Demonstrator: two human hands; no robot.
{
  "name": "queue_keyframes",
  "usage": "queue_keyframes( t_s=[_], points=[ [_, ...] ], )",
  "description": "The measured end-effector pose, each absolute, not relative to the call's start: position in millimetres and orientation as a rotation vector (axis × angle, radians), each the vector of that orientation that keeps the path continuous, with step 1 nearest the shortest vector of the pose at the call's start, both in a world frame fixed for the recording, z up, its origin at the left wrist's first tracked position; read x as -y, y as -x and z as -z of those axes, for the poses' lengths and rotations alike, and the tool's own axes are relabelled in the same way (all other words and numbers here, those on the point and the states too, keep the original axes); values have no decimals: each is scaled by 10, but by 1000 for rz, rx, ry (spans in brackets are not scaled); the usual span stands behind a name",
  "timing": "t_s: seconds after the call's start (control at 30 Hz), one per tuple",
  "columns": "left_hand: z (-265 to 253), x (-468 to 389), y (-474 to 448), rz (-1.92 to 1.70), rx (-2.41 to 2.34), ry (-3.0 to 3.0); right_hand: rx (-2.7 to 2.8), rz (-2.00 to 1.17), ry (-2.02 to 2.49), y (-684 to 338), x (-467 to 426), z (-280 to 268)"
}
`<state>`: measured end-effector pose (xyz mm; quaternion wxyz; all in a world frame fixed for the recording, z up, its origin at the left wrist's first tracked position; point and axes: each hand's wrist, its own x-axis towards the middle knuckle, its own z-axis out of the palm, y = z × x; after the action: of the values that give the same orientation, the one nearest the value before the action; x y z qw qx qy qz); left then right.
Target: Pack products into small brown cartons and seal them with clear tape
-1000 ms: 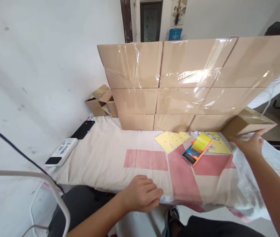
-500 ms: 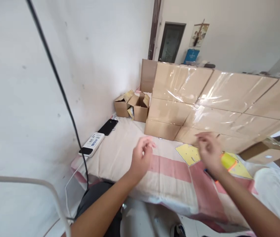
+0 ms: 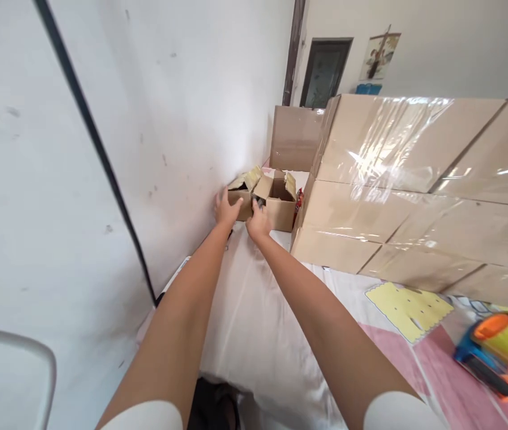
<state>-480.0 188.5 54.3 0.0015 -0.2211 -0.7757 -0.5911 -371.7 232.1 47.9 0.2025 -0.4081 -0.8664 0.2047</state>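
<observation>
Two small open-topped cardboard boxes stand side by side by the wall at the far end of the bed. My left hand (image 3: 227, 208) grips the left side of the left cardboard box (image 3: 245, 209), its thumb along the front. Near the gap between the two boxes, my right hand (image 3: 259, 222) is closed at that box's right side, its fingertips partly hidden. A small dark item shows at those fingertips; I cannot make out what it is. The right cardboard box (image 3: 280, 216) has its flaps up and touches or nearly touches my right hand.
A wall of large taped cartons (image 3: 352, 203) stands to the right, with another carton (image 3: 296, 137) behind. On the patterned bedsheet (image 3: 254, 334) at right lies a tape dispenser (image 3: 499, 352) with yellow tape. A black cable (image 3: 101, 161) hangs along the white wall at left.
Both hands have reached forward and left from over the bed to the small boxes, and now close around the left one. The view has turned, bringing the tape dispenser plainly into sight.
</observation>
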Motion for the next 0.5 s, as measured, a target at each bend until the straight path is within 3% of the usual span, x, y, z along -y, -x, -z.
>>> queue_keyframes(
  t_s=[0.27,0.5],
  points=[
    [-613,-2338,5068,1615,2554,874,2607,-343,1117,3808,-2718,-397],
    [-561,-1865,4549,1520,2487,666,2597,-338,645,3294,-2233,-408]
  ],
)
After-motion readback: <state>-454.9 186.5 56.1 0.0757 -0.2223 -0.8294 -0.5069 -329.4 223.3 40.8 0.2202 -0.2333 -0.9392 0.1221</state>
